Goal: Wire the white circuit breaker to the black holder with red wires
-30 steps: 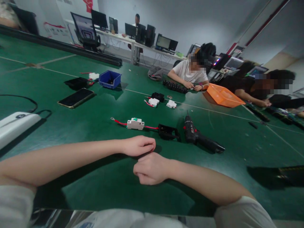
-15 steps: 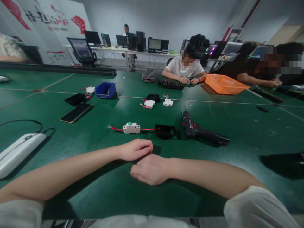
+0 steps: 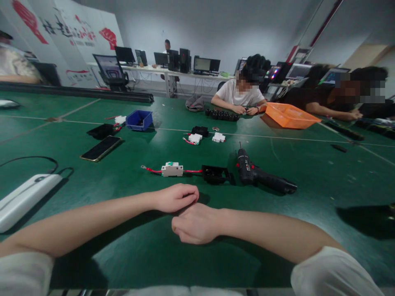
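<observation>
My left hand rests on the green table, fingers curled in and closed. Just in front of it, nearer to me, my right hand lies closed in a loose fist, touching or nearly touching the left. Nothing shows in either hand. Beyond them lies a white circuit breaker with a green part on top. A red wire joins it to a black plastic housing, and another wire ends in a ring terminal at the left. To the right of the housing a black cordless drill lies on its side.
On the left are a phone, a white device with a cable and a blue bin. More breakers lie farther back. Across the table a person sits beside an orange basket; others sit at the right.
The whole view has shifted slightly, so things appear a little lower. My hands stay closed in the same place on the table, and the objects have not moved.
</observation>
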`<state>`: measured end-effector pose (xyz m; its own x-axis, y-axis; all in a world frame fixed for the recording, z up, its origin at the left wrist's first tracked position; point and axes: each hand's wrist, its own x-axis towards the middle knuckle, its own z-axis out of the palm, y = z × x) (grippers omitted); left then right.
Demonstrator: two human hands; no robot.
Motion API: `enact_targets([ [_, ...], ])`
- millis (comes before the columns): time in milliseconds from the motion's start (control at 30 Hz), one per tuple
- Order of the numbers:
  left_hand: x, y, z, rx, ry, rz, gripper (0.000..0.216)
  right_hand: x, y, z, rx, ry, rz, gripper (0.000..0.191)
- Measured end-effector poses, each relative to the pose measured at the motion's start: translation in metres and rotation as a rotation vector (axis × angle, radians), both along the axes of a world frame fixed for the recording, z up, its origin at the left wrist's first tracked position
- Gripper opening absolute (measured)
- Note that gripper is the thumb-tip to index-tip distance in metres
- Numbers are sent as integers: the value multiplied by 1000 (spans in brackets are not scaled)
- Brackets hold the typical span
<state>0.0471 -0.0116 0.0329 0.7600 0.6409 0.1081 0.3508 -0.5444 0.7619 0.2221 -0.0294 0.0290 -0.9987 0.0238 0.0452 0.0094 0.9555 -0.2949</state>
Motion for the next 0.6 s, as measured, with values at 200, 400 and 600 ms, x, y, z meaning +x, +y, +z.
enact_targets([
  [200,-6,10,33,398,209,-139,22,-1,-3,1,24,-38,-85,16],
  [400,0,49,55,824,444,-172,24,-2,-1,-1,-47,-51,-93,16],
  [600,12,71,55,902,636,-111,36,-1,-1,-4,-56,11,-90,12],
])
